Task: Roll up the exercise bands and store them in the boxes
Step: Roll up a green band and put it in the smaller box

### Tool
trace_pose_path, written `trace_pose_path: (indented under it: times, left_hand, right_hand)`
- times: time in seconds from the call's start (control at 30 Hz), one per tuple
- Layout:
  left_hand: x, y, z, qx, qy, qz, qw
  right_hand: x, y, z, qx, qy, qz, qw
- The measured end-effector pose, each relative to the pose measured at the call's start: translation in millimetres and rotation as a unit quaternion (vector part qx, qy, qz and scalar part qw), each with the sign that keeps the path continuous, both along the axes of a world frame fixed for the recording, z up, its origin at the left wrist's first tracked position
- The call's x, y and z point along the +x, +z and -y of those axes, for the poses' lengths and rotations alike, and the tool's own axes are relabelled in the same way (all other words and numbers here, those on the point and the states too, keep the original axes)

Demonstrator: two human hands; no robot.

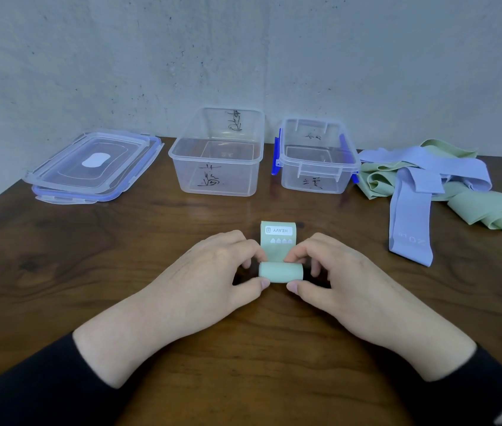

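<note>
Landmark: large clear box [216, 155], lidless, at the back of the counter [59, 265]. Two lids [93, 167] are stacked left of it. The left hand [209, 272] is placed in front of the box, its thumb and fingers pinched on the left end of the green band [280, 265]. The band is mostly rolled, with a short tail marked HEAVY left flat toward the box. The roll's right end is pinched by the right hand [332, 278]. A smaller box [315, 158] with blue clips is set just right of the large one. Further right, loose purple and green bands [434, 179] are piled.
</note>
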State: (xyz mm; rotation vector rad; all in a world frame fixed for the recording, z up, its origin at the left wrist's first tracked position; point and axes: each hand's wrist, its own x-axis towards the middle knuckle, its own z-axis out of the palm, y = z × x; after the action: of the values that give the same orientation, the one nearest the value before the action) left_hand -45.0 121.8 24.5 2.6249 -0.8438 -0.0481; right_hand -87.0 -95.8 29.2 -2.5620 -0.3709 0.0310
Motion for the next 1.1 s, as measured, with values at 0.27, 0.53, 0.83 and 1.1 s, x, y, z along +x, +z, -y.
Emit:
trace_pose_path:
  times: [0.27,0.53,0.83,1.1]
  left_hand:
    - [0.2,0.2,-0.2,0.0,-0.001,-0.005,1.0]
    - [-0.9,0.6,-0.3,0.0,-0.001,-0.002,1.0]
    - [-0.6,1.3,0.7,0.0,-0.001,-0.01,1.0]
    - [-1.2,1.6,0.8,-0.001,-0.003,-0.003,1.0]
  right_hand:
    - [0.8,0.7,-0.4,-0.01,0.002,-0.005,1.0]
    - [1.0,0.0,0.2,-0.008,0.0,-0.009,1.0]
    - [-0.1,0.1,1.3,0.001,0.007,-0.006,1.0]
    - [0.3,-0.6,1.7,0.003,0.003,0.001,1.0]
